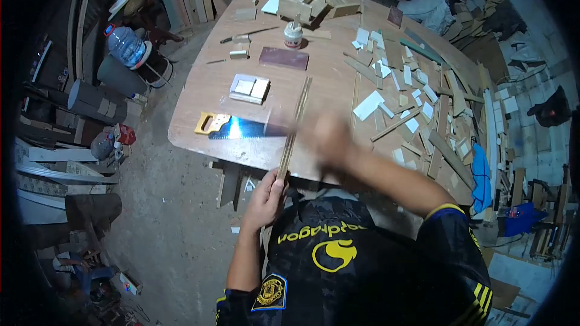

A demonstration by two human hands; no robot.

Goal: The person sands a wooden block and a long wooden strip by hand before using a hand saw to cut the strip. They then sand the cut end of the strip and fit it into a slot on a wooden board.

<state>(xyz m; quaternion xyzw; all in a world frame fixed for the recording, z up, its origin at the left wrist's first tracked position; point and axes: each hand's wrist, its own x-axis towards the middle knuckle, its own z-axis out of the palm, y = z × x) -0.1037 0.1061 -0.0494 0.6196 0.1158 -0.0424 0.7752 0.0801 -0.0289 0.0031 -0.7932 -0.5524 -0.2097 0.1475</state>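
My left hand is closed around the near end of a long, narrow wooden strip. The strip points away from me across the table's front edge. My right hand hovers just right of the strip, smeared by motion, so its fingers and anything in them cannot be made out. A faint dark blur crosses the strip beside it. Left of the strip lies a handsaw with a yellow handle, its blade pointing toward the strip. Behind the saw sits a small block with white pieces.
On the wooden table stand a white glue jar and a dark red flat block. Wood blocks are piled at the back. Scattered white and wooden offcuts cover the right side. A water bottle rests on a stool at left.
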